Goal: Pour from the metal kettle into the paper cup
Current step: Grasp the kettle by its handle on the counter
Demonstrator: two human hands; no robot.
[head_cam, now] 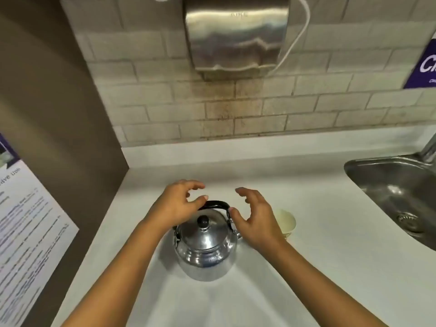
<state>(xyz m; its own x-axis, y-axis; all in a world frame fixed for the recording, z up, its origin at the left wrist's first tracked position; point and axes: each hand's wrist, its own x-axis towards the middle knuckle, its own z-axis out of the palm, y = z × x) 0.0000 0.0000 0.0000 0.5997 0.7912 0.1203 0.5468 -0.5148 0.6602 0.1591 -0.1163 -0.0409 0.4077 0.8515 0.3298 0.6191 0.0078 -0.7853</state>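
Paper notice [30,223] with rows of printed text hangs on the brown side wall [47,95] at the far left, its top edged in purple. Next comes the white counter [236,298], which runs from that wall across to the sink. The left hand [179,204] is raised over the near-left side of the metal kettle [205,246], fingers spread and curled, the thumb lying against the left end of the black handle [215,204] but nothing closed around it. The metal kettle stands upright on the counter in the middle, lid on, with a black knob [203,221] on top and the handle arched up over it. Above, on the tiled wall [306,107], a steel hand dryer [236,36] is mounted, a white cord [298,31] looping down its right side. The right hand [257,220] hangs just right of the kettle, also spread wide and holding nothing, its thumb tip near the right end of the handle; whether it touches cannot be told. The paper cup [286,223] sits on the counter just behind and right of that hand, partly hidden by it, mouth up. Further right a steel sink [387,185] is set into the counter, with a tap base [428,149] at its back and a purple sign [423,64] on the wall above.
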